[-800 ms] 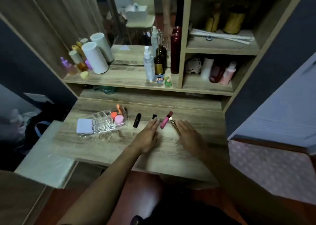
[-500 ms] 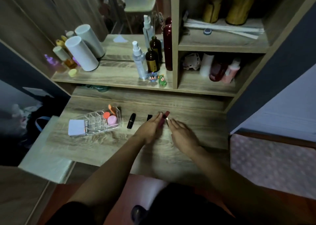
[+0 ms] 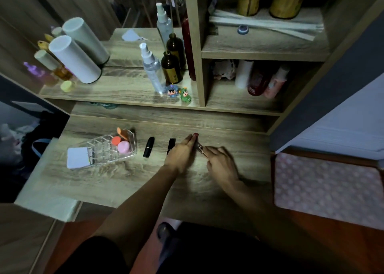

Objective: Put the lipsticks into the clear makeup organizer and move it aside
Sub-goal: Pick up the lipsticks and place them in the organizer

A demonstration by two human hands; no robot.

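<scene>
At the left of the wooden surface (image 3: pixel 116 182) the clear makeup organizer (image 3: pixel 108 149) is seen, with a white pad (image 3: pixel 78 157) at its near end and pink and orange sponges (image 3: pixel 121 143) at its far end; most compartments appear unfilled. Just to its right two black lipsticks (image 3: pixel 148 147) (image 3: pixel 171 145) lie apart, untouched. Further right, the left hand (image 3: pixel 180 155) is laid over a red-capped lipstick (image 3: pixel 195 137), fingers extended and close together; whether it is gripped cannot be told. Beside it the right hand (image 3: pixel 221 161) is curled, fingers pinched on a clear-bodied tube (image 3: pixel 200 149). The first pick-up is judged to be in hand. Next, a lift and a carry leftward to an open compartment would be called for.
</scene>
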